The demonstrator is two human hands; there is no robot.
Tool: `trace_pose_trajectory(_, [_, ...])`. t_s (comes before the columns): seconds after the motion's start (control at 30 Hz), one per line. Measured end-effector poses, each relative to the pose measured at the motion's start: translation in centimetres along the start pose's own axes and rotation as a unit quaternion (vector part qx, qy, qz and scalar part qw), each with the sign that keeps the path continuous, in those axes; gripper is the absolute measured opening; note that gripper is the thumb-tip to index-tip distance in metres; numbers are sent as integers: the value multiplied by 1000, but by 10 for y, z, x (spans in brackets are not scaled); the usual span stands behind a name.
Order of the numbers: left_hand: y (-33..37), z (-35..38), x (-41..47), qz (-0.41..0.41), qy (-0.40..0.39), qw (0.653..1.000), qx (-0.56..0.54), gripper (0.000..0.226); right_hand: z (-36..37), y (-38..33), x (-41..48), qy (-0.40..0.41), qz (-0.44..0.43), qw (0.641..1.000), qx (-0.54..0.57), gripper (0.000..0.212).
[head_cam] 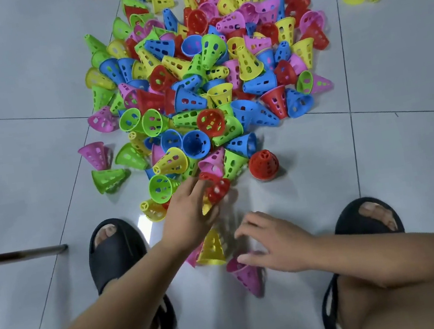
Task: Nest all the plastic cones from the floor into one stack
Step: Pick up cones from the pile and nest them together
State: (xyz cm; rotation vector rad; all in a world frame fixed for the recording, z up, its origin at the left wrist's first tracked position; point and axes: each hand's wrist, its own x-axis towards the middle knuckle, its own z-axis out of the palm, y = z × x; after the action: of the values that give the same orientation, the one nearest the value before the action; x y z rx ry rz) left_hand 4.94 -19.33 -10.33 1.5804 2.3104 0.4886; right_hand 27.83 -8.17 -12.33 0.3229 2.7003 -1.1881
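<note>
L hand (189,213) round red cone (219,190)

We see through one wide-angle camera worn on the person's head, facing forward and steeply down at the floor (15,81) from close above. The pile of cones (206,81) fills the upper middle of the view. Its near edge, where the left hand (189,213) meets a red cone (218,189), sits at centre; the right hand (275,243) and both slippers (120,260) lie nearer us than the pile.

Two hands (189,213) (275,243), two slippers (117,261) (351,224), dozens of cones (189,99)
</note>
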Motion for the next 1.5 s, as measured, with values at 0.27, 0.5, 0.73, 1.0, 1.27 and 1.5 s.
trace_pose_trajectory(0.27, [3, 20, -73, 13, -1, 999, 41, 42, 17, -4, 6, -50, -178, 969, -162, 44])
trace_pose_trajectory(0.5, [4, 30, -85, -65, -90, 992, 54, 59, 25, 6, 5, -58, -126, 982, -129, 34])
trace_pose_trajectory(0.73, [14, 37, -85, -126, -139, 980, 61, 68, 31, 14, 4, -95, -85, 986, -107, 32])
trace_pose_trajectory(1.0, [19, 38, -62, -202, -103, 973, -44, 50, -1, 30, 6, 22, 186, 962, 201, 28])
trace_pose_trajectory(1.27, [45, 26, -20, -151, 4, 978, -146, 35, 3, 61, -7, 156, 361, 845, 362, 22])
trace_pose_trajectory(1.5, [64, 9, 15, -110, 87, 970, -197, 31, -7, 56, -13, 119, 264, 953, 91, 82])
